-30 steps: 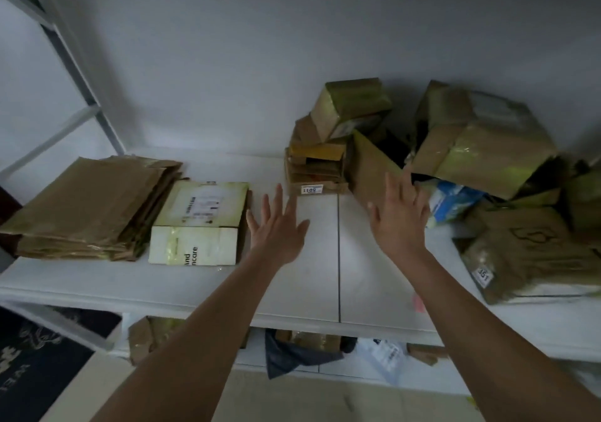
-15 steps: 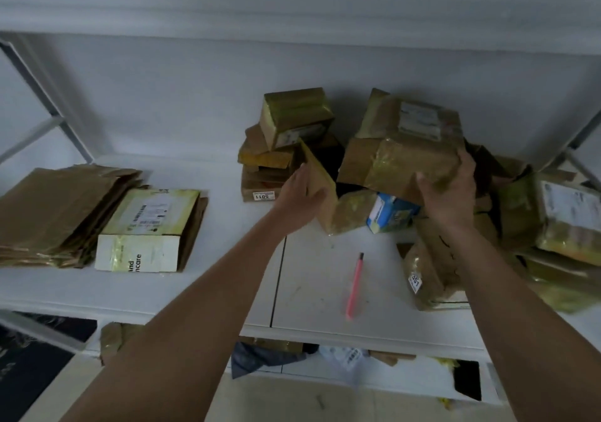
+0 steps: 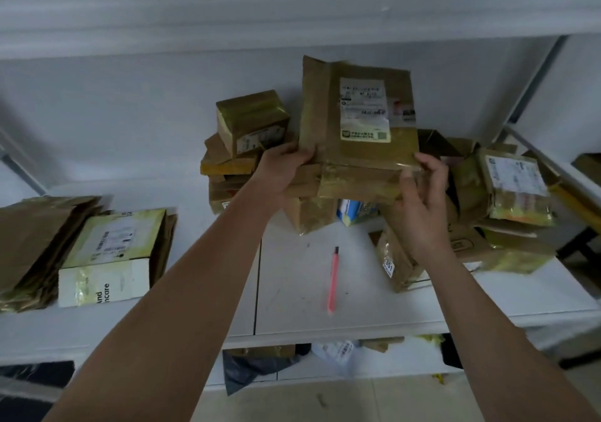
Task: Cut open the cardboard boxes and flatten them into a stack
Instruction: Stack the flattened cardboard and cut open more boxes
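I hold a large taped cardboard box (image 3: pixel 328 119) with a white shipping label up in the air above the white shelf (image 3: pixel 292 291). My left hand (image 3: pixel 283 171) grips its lower left corner. My right hand (image 3: pixel 422 194) grips its lower right corner, fingers curled round the edge. A pink utility knife (image 3: pixel 332 280) lies on the shelf below the box. A heap of unopened cardboard boxes (image 3: pixel 250 122) sits behind and to the right. At the far left lies a stack of flattened cardboard (image 3: pixel 35 239), with a white flattened box (image 3: pixel 110 252) beside it.
More taped parcels (image 3: pixel 517 187) crowd the right end of the shelf. A lower shelf holds a dark bag (image 3: pixel 253 369) and loose packaging. An upper shelf runs overhead, and a metal upright stands at the right.
My hands reached into the heap, took hold of the large labelled box and lifted it clear of the pile. The view shifted right, bringing the pink knife into sight.
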The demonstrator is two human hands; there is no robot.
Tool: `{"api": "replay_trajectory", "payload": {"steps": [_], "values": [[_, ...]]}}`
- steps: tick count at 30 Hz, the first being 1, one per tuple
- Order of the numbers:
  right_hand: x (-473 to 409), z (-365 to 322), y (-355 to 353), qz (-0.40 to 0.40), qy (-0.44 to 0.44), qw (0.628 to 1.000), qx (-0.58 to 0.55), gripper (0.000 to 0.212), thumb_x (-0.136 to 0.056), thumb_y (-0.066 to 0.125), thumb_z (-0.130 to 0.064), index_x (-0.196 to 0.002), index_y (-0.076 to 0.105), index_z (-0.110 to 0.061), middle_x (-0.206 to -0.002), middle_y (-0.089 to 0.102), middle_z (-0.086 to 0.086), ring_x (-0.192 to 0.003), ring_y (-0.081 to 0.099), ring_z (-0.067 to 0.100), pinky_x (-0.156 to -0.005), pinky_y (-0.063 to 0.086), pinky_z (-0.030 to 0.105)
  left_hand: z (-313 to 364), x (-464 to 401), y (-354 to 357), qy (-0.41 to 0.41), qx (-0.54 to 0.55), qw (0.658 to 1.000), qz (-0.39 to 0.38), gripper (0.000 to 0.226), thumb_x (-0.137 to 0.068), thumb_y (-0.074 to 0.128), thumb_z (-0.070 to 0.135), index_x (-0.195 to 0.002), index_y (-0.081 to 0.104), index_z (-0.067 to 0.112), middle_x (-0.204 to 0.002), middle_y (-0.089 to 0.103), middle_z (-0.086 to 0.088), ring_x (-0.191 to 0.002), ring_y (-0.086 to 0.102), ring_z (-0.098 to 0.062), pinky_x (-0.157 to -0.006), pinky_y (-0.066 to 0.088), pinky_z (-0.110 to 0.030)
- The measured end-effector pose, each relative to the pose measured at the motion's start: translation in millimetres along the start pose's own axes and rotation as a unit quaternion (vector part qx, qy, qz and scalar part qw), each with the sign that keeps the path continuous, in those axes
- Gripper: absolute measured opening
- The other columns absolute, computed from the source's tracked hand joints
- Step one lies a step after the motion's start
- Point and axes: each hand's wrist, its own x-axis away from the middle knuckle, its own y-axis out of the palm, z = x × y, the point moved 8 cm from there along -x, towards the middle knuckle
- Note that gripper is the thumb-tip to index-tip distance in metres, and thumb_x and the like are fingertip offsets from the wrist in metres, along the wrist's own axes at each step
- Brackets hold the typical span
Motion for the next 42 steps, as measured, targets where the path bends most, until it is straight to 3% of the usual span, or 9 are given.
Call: {"api": "replay_trajectory", "payload": {"steps": [6, 15, 21, 23, 26, 29, 35, 38, 42], "values": [[-14, -10, 10, 0.004, 0.082, 0.996, -0.031, 0.025, -0.099, 0.054, -0.033, -0.121, 0.056, -0.045, -0.133, 0.05, -0.005, -0.112, 0.058, 0.002, -0.094, 0.053, 0.026, -1, 34, -43, 0.077, 0.164, 0.983, -0.007, 0.016, -0.095, 0.058, 0.006, -0.102, 0.062, 0.02, -0.106, 0.072, -0.005, -0.098, 0.07, -0.026, -0.079, 0.058, -0.047], [34, -11, 86, -0.359, 0.201, 0.9, -0.143, 0.073, -0.069, 0.071, -0.062, -0.135, 0.039, -0.063, -0.127, 0.058, -0.027, -0.112, 0.064, 0.006, -0.087, 0.058, 0.035, -102, 123, -94, 0.045, 0.341, 0.935, 0.082, 0.015, -0.09, 0.054, 0.008, -0.1, 0.055, 0.019, -0.106, 0.071, -0.008, -0.093, 0.069, -0.023, -0.079, 0.059, -0.037], [60, -5, 98, -0.404, 0.017, 0.904, 0.141, 0.034, -0.095, 0.064, -0.022, -0.127, 0.062, -0.032, -0.108, 0.06, -0.018, -0.094, 0.061, -0.007, -0.069, 0.045, 0.001, -206, 180, -116, -0.133, 0.085, 0.933, 0.324, 0.026, -0.084, 0.056, -0.012, -0.078, 0.045, 0.01, -0.074, 0.056, -0.015, -0.053, 0.05, -0.021, -0.044, 0.042, -0.026], [78, 4, 110, -0.443, -0.005, 0.882, 0.16, 0.032, -0.099, 0.057, -0.021, -0.13, 0.061, -0.026, -0.101, 0.062, -0.016, -0.072, 0.057, -0.013, -0.059, 0.042, 0.003, -224, 183, -108, -0.158, 0.069, 0.922, 0.346, 0.025, -0.085, 0.054, -0.013, -0.078, 0.044, 0.008, -0.071, 0.052, -0.016, -0.054, 0.047, -0.021, -0.051, 0.042, -0.032], [96, 27, 119, -0.5, 0.01, 0.851, 0.162, 0.036, -0.102, 0.049, -0.022, -0.138, 0.055, -0.023, -0.127, 0.062, -0.006, -0.101, 0.056, -0.006, -0.081, 0.043, 0.005, -237, 183, -103, -0.163, 0.073, 0.905, 0.386, 0.024, -0.085, 0.061, -0.01, -0.077, 0.046, 0.005, -0.078, 0.059, -0.026, -0.066, 0.054, -0.027, -0.064, 0.046, -0.039], [92, 42, 120, -0.511, 0.02, 0.845, 0.159, 0.037, -0.102, 0.049, -0.022, -0.139, 0.054, -0.025, -0.132, 0.059, -0.006, -0.104, 0.052, -0.004, -0.081, 0.041, 0.001, -234, 184, -103, -0.185, 0.031, 0.903, 0.387, 0.011, -0.085, 0.068, 0.002, -0.085, 0.059, -0.004, -0.091, 0.068, -0.031, -0.076, 0.06, -0.031, -0.07, 0.047, -0.039], [96, 66, 125, -0.533, 0.035, 0.827, 0.175, 0.038, -0.098, 0.055, -0.012, -0.133, 0.06, -0.026, -0.132, 0.058, -0.013, -0.113, 0.058, 0.001, -0.092, 0.046, 0.009, -163, 161, -119, -0.064, 0.003, 0.915, 0.398, 0.06, -0.092, 0.054, 0.059, -0.141, 0.044, 0.026, -0.127, 0.053, -0.002, -0.114, 0.055, -0.025, -0.093, 0.045, -0.04], [89, 80, 118, -0.516, 0.047, 0.836, 0.179, 0.038, -0.1, 0.053, -0.016, -0.132, 0.058, -0.035, -0.133, 0.059, -0.01, -0.115, 0.062, 0.013, -0.101, 0.049, 0.032, -148, 129, -113, -0.052, -0.063, 0.941, 0.327, 0.066, -0.092, 0.067, 0.037, -0.149, 0.035, 0.034, -0.137, 0.046, 0.006, -0.121, 0.052, -0.023, -0.092, 0.049, -0.039], [56, 109, 93, -0.449, 0.07, 0.868, 0.2, 0.032, -0.103, 0.046, -0.032, -0.133, 0.055, -0.036, -0.128, 0.058, -0.015, -0.115, 0.056, 0.005, -0.089, 0.047, 0.019, -163, 107, -102, -0.086, -0.045, 0.957, 0.274, 0.067, -0.094, 0.065, 0.02, -0.151, 0.034, 0.037, -0.139, 0.052, -0.001, -0.094, 0.062, -0.014, -0.067, 0.059, -0.038]]}}
